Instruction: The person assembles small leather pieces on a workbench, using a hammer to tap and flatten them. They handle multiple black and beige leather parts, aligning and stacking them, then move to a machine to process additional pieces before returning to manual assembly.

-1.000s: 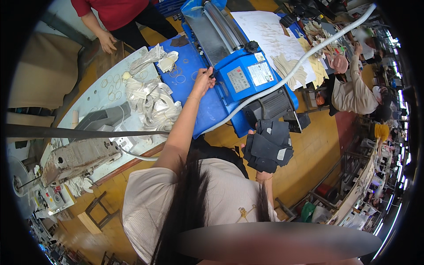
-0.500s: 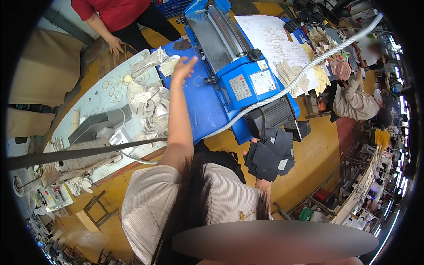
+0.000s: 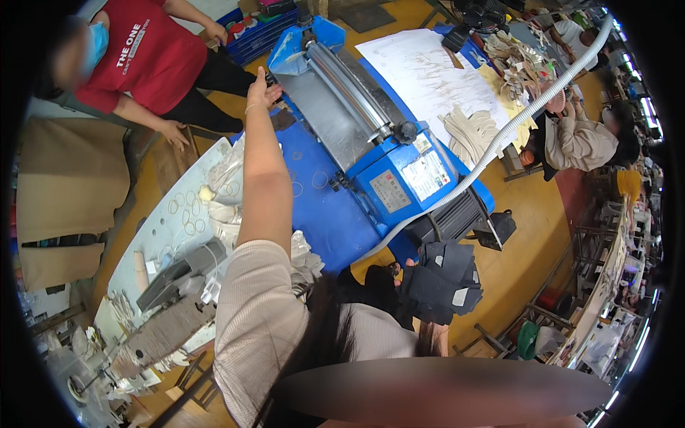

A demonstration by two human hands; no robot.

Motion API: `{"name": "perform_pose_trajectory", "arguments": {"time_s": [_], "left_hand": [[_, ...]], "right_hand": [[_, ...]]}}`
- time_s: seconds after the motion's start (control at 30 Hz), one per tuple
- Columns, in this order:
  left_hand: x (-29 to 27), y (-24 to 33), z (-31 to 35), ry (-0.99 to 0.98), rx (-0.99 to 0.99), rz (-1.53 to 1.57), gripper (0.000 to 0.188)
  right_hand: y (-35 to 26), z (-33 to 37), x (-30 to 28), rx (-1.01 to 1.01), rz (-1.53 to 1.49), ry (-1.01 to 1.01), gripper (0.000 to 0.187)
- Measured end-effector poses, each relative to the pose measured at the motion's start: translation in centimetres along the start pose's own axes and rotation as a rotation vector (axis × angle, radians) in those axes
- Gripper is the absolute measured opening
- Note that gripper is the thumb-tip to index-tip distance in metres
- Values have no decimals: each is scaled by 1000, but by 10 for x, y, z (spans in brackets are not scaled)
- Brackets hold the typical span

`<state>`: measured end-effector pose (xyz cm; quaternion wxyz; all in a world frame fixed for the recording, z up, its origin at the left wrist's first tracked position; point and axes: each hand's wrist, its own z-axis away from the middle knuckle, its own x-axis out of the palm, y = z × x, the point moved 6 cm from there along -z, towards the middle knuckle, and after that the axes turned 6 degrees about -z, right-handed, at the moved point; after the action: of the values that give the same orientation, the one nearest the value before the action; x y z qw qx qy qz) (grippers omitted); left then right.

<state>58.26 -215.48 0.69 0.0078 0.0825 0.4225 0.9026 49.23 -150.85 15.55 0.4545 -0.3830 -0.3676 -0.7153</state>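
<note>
My left hand (image 3: 264, 93) reaches far forward with its fingers stretched out, holding nothing that I can see. It is beside the near-left corner of a blue roller machine (image 3: 389, 189), close to a knob on its side. Long metal rollers (image 3: 349, 93) run across the machine above a flat metal plate. On my right, low and near my body, my right hand (image 3: 409, 265) grips a fanned stack of dark grey cut pieces (image 3: 441, 279), some with small pale labels. The stack hides most of that hand. Under my left arm lies a blue tabletop (image 3: 321, 221) with thin rings on it.
A pale table (image 3: 153, 239) at left bears rings, light strips and a grey device. A person in a red shirt (image 3: 135, 53) stands beyond it. A grey corrugated hose (image 3: 499, 135) arches across the right. White sheeting with light cut strips (image 3: 467, 135) lies behind the machine.
My left arm has stretched farther forward and left, from over the blue tabletop to the machine's side. The view has shifted, showing more of the person in red. My right hand keeps the stack.
</note>
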Motion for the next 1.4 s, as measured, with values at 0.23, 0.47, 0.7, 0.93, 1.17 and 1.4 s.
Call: {"name": "perform_pose_trajectory", "arguments": {"time_s": [0.23, 0.47, 0.7, 0.93, 1.17, 1.4], "left_hand": [[5, 9, -6, -36, -32, -78, 53], [6, 13, 3, -42, 159, -98, 40], [5, 9, -3, 28, 253, -104, 39], [7, 10, 4, 40, 315, -115, 37], [6, 11, 10, -10, 263, -186, 50], [-36, -9, 51, 309, 330, 70, 45]], "right_hand": [[-7, -4, -10, -44, -101, 83, 60], [-5, -7, 4, -76, 651, 39, 66], [-9, -9, 10, -204, 981, 75, 57], [0, -11, 30, -115, 396, -52, 52], [2, -11, 30, -93, 78, -7, 55], [-1, 12, 10, -24, -615, 47, 62]]}}
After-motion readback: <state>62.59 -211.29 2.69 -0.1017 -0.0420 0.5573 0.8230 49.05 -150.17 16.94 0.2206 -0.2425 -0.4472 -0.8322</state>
